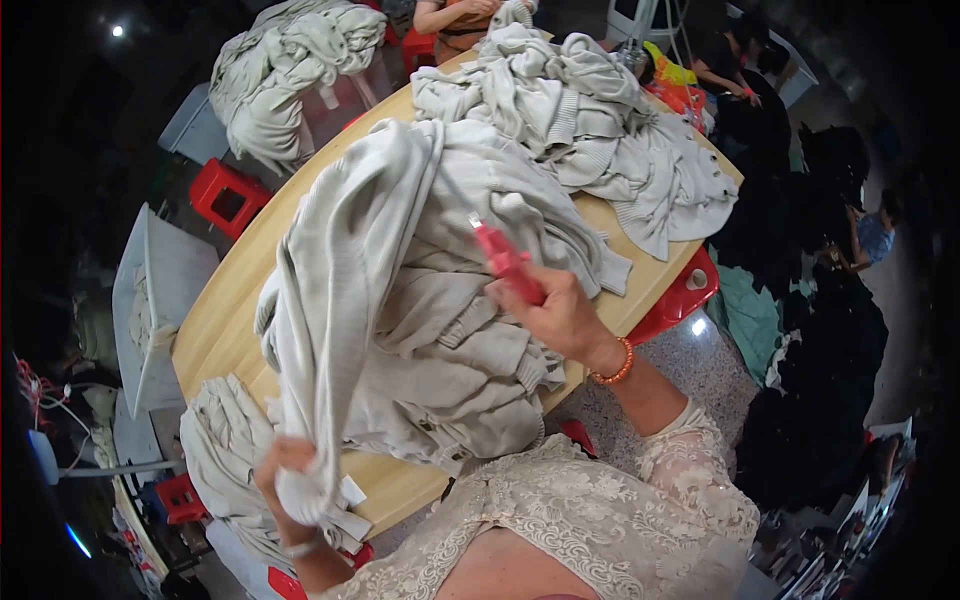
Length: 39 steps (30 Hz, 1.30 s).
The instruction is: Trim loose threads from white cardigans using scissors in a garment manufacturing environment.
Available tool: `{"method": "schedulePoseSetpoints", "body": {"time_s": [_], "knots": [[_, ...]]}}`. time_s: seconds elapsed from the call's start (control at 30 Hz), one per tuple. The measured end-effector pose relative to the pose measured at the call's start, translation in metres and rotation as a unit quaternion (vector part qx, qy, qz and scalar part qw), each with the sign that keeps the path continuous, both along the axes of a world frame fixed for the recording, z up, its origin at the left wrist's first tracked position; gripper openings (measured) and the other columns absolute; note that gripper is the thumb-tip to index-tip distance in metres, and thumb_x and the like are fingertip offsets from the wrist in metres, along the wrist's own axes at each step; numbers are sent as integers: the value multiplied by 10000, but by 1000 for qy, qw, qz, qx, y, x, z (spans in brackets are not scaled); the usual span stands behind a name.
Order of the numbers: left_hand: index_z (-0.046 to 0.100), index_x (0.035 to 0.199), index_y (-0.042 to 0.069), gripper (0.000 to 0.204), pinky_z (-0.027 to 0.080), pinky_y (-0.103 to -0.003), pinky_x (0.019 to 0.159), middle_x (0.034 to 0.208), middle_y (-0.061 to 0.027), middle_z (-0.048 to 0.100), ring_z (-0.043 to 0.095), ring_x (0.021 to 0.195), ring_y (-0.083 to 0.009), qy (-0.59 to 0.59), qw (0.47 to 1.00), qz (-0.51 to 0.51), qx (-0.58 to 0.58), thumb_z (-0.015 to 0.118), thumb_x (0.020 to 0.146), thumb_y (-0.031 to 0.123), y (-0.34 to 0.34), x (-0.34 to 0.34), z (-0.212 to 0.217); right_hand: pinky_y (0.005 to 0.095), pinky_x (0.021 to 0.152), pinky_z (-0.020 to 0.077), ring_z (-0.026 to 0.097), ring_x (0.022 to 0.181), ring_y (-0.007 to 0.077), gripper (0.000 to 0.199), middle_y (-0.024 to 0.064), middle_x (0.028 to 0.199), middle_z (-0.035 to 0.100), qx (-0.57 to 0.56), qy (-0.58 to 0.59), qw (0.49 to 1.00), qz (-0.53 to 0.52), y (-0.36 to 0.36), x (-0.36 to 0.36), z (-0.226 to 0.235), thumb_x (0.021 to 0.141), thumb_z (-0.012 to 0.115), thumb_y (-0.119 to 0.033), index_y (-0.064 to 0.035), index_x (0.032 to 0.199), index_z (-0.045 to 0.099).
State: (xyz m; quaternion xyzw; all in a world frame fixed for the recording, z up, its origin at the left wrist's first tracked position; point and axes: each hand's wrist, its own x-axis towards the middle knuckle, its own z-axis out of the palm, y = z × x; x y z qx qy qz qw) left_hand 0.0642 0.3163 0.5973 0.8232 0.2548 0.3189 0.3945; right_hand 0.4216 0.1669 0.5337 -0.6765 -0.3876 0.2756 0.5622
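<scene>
My left hand [288, 468], at the lower left, is closed around the end of a cream knit sweater [335, 260]. From there the knit stretches up across the wooden table in a long fold. My right hand [560, 312] grips a red-handled tool with a short metal tip [508, 262], held above the knitwear and pointing up and left. Its exact kind is blurred. Beneath both hands lie more cream knit garments [440, 390] in a loose heap, with ribbed cuffs and a few buttons showing.
The curved wooden table [240, 290] bears another heap of cream knits [560, 95] at its far side. Red stools [228, 198], a white bin [150, 300] and a garment-covered stack [290, 70] stand to the left. Dark cloth [810, 400] lies at right. A person [455, 18] works at the far edge.
</scene>
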Motion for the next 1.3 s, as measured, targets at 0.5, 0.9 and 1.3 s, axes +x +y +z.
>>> {"method": "schedulePoseSetpoints", "body": {"time_s": [0.5,0.9,1.3], "knots": [[368,1438,19,804,470,-318,756,1083,-132,571,549,898,-229,101,984,94,114,775,746,68,62,139,-29,269,541,380,445,620,59,194,-8,636,505,-63,-21,998,7,17,8,-34,891,666,-172,9,958,648],[635,923,6,74,465,-256,606,771,-10,624,556,675,-94,1,975,-82,-208,616,918,77,29,143,-71,333,565,450,551,599,126,266,53,631,570,-36,-69,996,-46,-22,24,-29,875,688,-281,-37,974,651],[611,950,35,126,385,-236,568,728,53,527,459,672,-49,135,883,-119,-433,646,919,153,-104,22,-114,387,793,506,661,869,329,535,172,995,679,-22,-217,975,27,63,-12,22,773,790,-327,-21,1161,583]]}}
